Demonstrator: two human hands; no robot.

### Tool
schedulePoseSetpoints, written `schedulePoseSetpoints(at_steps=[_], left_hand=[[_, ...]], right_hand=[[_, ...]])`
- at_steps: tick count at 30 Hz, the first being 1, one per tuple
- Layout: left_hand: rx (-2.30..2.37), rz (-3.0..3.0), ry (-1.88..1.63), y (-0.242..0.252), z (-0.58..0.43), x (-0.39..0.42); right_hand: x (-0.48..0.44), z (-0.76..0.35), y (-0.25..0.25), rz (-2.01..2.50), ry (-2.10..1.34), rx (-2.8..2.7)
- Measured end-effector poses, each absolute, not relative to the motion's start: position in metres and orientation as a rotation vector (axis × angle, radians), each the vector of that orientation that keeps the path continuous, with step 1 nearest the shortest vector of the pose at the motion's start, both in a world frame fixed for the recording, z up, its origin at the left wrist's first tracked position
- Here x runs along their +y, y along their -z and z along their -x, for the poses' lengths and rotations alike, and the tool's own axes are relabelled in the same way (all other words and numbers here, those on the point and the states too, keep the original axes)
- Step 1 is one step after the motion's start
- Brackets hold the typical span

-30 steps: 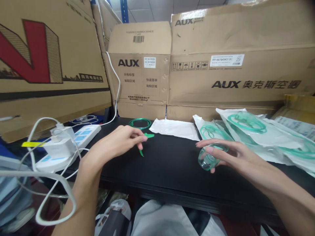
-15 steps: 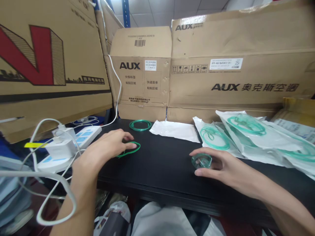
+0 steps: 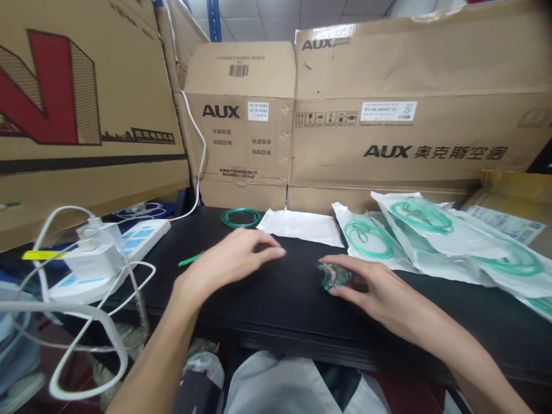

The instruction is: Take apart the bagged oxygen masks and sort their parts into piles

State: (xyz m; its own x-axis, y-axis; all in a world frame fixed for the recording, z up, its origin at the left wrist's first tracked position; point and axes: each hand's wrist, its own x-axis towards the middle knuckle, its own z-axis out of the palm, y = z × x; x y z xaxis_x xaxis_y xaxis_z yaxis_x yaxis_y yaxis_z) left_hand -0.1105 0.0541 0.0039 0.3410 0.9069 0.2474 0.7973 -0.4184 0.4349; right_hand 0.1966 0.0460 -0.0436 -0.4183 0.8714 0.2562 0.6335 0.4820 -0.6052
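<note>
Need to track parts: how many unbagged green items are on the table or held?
3: a tube coil beyond the left hand, a strap partly behind its wrist, a clear cup in the right hand. Others may be hidden.

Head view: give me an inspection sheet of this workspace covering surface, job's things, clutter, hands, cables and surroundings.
Surface: flat black tabletop, with a straight front edge.
Job's things: clear green-tinted plastic piece in the right hand; narrow flat green strip beside the left wrist.
Clutter: round coil of green tubing and flat white packet at the back; white packets showing green tubing at right.
Hands: left hand above the tabletop, nothing seen in its grasp; right hand pinches the clear piece.
Cables: looping white cables around a white power strip at left.
Surroundings: large brown cardboard boxes behind and left.
</note>
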Motion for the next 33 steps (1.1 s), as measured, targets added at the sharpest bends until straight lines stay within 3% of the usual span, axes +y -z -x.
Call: schedulePoseSetpoints(at_steps=[3,8,16,19,27,33], left_hand=[[1.215,-2.351,-0.691,-0.007,0.068,0.038],[1.068,-2.387,-0.894,0.003,0.042,0.043],[0.873,-2.293,-1.120,0.000,0.043,0.053],[0.848,-2.249,-1.099,0.000,0.041,0.052],[0.799,-2.000,-0.953,0.005,0.041,0.055],[0.730,-1.803,-0.847,0.002,0.042,0.055]], right_hand=[[0.048,-0.194,0.043,1.282,-0.422,-2.137],[0.043,-0.186,0.033,1.285,-0.378,-2.075],[0.041,-0.176,0.026,0.985,-1.125,-1.681],[0.042,-0.173,0.027,0.926,-1.222,-1.607],[0.040,-0.180,0.019,1.111,-0.872,-1.654],[0.038,-0.181,0.015,1.075,-0.949,-1.668]])
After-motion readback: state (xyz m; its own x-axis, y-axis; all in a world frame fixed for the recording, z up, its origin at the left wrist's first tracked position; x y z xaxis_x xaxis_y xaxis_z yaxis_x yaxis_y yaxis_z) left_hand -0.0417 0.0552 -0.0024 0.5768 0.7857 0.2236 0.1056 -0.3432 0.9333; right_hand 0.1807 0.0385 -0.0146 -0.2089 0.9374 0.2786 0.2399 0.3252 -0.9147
